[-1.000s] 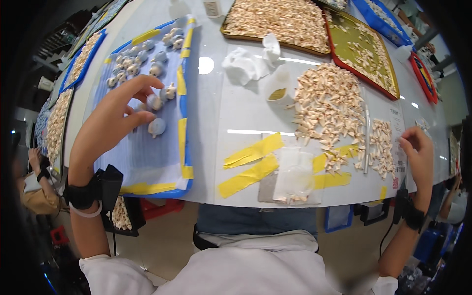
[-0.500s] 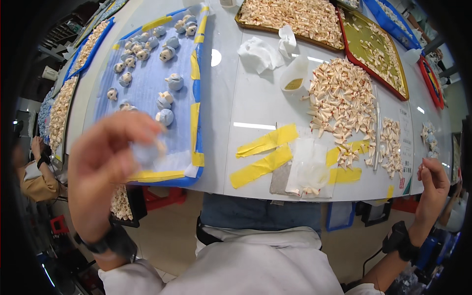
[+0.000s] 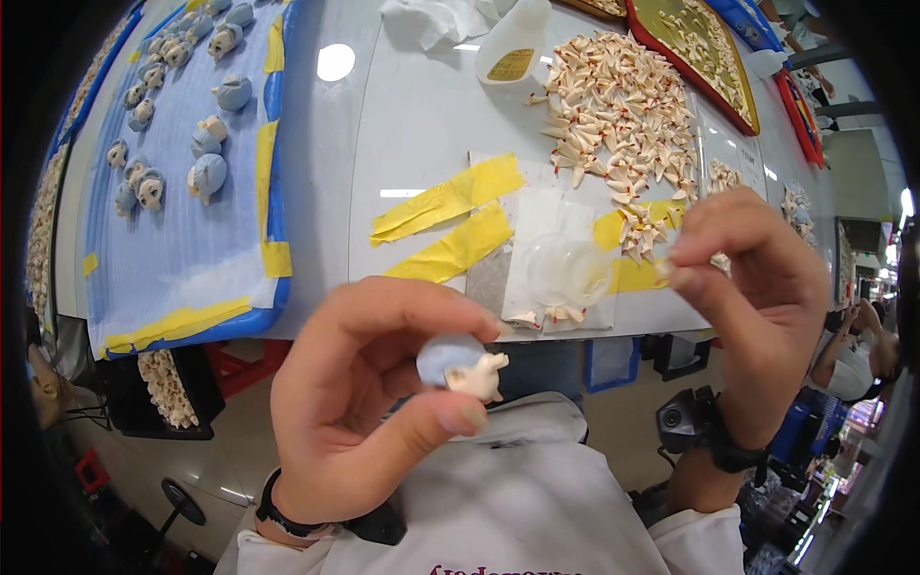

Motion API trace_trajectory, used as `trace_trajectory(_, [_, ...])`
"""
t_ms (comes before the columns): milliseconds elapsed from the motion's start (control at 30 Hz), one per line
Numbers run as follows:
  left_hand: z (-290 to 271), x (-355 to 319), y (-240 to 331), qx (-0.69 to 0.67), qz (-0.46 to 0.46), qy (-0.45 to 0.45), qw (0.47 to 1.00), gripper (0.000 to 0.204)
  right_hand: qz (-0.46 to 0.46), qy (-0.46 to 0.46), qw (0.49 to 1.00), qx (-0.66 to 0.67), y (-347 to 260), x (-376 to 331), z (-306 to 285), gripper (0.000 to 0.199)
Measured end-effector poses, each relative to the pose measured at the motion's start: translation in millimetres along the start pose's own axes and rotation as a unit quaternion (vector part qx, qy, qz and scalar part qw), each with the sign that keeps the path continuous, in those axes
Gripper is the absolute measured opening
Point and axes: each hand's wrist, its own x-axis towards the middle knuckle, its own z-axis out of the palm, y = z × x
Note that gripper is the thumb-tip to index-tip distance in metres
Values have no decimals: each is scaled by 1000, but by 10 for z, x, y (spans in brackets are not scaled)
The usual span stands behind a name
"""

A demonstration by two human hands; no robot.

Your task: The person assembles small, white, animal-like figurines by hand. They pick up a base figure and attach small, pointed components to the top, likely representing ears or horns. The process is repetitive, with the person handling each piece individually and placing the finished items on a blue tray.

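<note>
Between the thumb and fingers of my left hand is a small figurine head with a light blue cap and a pale face, held up in front of the table's near edge. My right hand has its thumb and forefinger pinched together over the near side of the table, on a small pale piece too small to make out fully. Beyond it spreads a pile of cream pointed pieces, some with red tips. A round clear dish sits between the hands, on a white pad.
On the left, a blue-lined tray edged with yellow tape holds several blue-capped heads. A white bottle lies near crumpled tissue. Farther right is a red-rimmed tray. Another person works at the right edge.
My left hand has brought the figurine head from over the blue tray rightward to the middle. My right hand has come left from the table's right side. The view has shifted too.
</note>
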Motion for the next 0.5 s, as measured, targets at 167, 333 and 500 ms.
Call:
trace_trajectory(167, [77, 31, 5, -57, -14, 47, 997, 37, 10, -39, 997, -73, -70, 97, 164, 14])
trace_trajectory(333, [-13, 48, -113, -91, 25, 3, 996, 36, -13, -25, 989, -147, -112, 115, 226, 14])
trace_trajectory(500, [124, 44, -164, -133, 49, 20, 990, 37, -19, -22, 987, -158, -163, 114, 233, 14])
